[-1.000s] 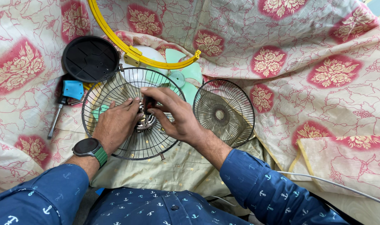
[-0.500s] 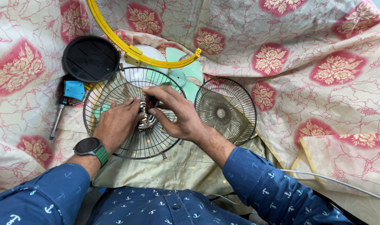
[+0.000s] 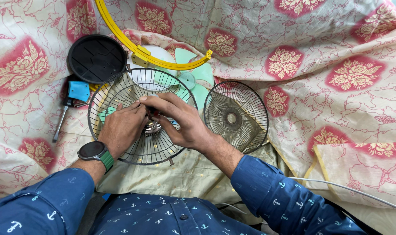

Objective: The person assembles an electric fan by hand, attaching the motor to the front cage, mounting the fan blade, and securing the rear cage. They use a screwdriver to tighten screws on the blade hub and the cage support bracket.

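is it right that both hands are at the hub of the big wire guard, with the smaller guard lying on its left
Not quite. In the head view both hands, left hand and right hand, are at the hub of the big guard, but the smaller guard lies on its right, not its left.

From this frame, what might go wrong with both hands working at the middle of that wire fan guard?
The left hand and right hand crowd the shiny metal hub of the round dark wire fan guard, so fingers might catch between wires. Any small part dropped could vanish into the folds of the floral pink and cream cloth. The guard rests on soft cloth and may rock.
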